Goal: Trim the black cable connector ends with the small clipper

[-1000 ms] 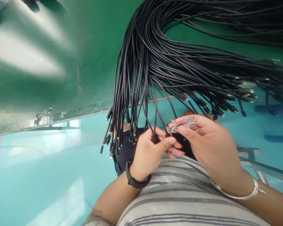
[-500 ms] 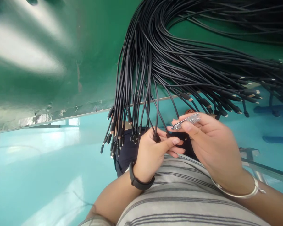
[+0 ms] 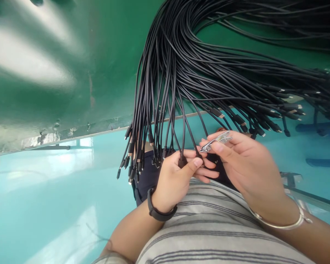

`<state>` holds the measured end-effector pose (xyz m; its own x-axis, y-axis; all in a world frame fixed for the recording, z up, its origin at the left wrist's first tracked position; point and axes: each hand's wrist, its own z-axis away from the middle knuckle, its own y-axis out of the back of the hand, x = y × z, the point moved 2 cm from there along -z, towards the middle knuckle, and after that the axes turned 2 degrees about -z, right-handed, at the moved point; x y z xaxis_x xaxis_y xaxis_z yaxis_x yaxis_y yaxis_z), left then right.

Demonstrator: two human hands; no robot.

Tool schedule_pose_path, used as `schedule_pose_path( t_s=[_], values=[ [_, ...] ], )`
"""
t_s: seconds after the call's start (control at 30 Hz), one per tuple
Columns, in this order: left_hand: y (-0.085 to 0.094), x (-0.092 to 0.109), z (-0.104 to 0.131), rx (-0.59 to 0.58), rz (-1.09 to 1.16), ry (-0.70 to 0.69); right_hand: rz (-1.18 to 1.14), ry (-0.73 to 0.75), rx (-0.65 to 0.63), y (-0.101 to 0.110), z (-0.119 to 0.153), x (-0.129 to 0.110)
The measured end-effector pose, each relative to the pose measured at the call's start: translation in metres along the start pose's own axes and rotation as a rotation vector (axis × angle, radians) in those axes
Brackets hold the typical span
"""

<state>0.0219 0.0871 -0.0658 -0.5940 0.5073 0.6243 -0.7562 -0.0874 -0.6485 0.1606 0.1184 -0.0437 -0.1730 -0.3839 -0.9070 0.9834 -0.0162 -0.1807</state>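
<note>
My left hand [image 3: 173, 180], with a dark band on its wrist, is closed on the black cables [image 3: 182, 160] near their plug ends. One cable's thick end [image 3: 199, 158] lies by my thumb tip, across the fingers. In my right hand [image 3: 251, 174] is a silver nail clipper [image 3: 218, 140], pinched between thumb and fingers. Its jaws are right beside the cable at my left thumb; whether they touch it I cannot tell. The plug tips inside my left hand are hidden.
A big bundle of black cables [image 3: 178, 55] drapes over the edge of a green table [image 3: 110, 73]. Several loose plugs [image 3: 132, 161] hang to the left, and more plugs [image 3: 269, 121] lie to the right. A blue metal frame [image 3: 326, 143] stands on the right.
My left hand has shifted slightly left, its thumb drawing back and its fingers spreading a little. The second cable end now shows more, close to the nail clipper's jaws.
</note>
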Motion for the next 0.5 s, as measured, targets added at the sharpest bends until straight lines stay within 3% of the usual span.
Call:
schedule_pose_path(
  t_s=[0.3,0.5],
  values=[
    [-0.0003,-0.0012,0.0000,0.007,-0.003,0.012,0.217,0.055,0.086,0.0026,0.0012,-0.0017],
    [-0.0017,0.0007,0.0001,0.042,-0.062,0.059,0.024,0.007,0.043,0.0043,-0.0008,0.0010]
  ],
)
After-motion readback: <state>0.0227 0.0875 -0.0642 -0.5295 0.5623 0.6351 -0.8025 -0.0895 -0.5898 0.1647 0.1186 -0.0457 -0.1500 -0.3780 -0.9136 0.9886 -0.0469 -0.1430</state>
